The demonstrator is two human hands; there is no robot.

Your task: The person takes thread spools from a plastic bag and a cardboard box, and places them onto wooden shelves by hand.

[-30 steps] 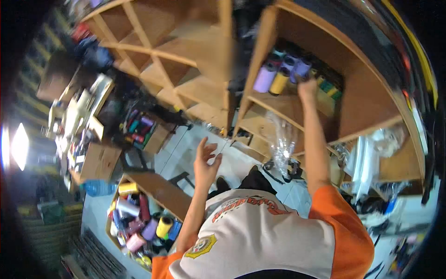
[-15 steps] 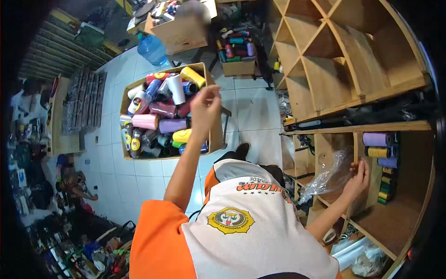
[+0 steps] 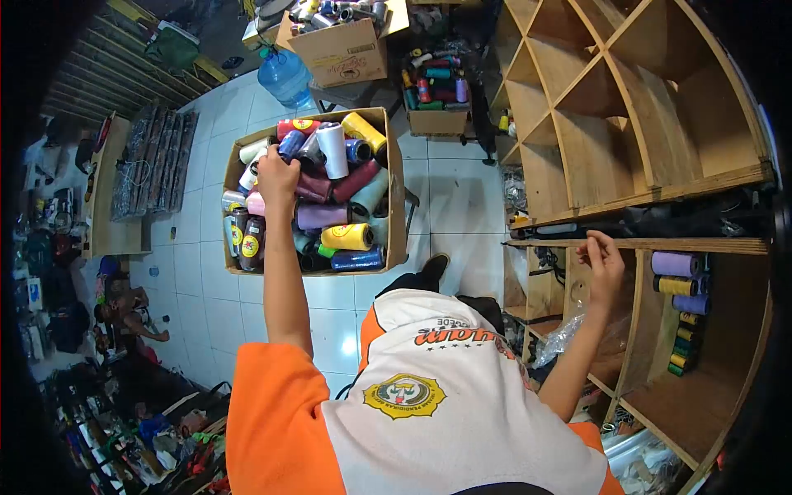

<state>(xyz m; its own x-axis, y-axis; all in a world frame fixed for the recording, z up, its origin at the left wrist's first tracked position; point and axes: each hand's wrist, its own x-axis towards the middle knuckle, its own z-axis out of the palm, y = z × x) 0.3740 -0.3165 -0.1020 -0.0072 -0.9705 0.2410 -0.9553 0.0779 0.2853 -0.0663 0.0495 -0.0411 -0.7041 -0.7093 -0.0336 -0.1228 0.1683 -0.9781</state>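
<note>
My left hand (image 3: 279, 175) is over the left part of a cardboard box (image 3: 394, 214) packed with thread spools. Its fingers point down among the spools, touching or close to a blue spool (image 3: 291, 144) and a white spool (image 3: 250, 176); whether they grip one is hidden. Beside it lie a tall white spool (image 3: 332, 150), a purple spool (image 3: 323, 216) and a yellow spool (image 3: 346, 237). My right hand (image 3: 602, 262) is raised in front of the wooden shelf (image 3: 648, 330), fingers loosely bent and apart, with nothing in them.
Several spools (image 3: 676, 264) stand in rows inside the lower shelf. Diamond-shaped compartments (image 3: 606, 91) rise above it. A water jug (image 3: 285, 80) and more boxes of spools (image 3: 437, 122) stand ahead. Another person (image 3: 132, 313) sits at the left.
My left hand has moved left and down, from above the box's right side to the spools at its left. My right hand has lifted up and away from the shelf divider.
</note>
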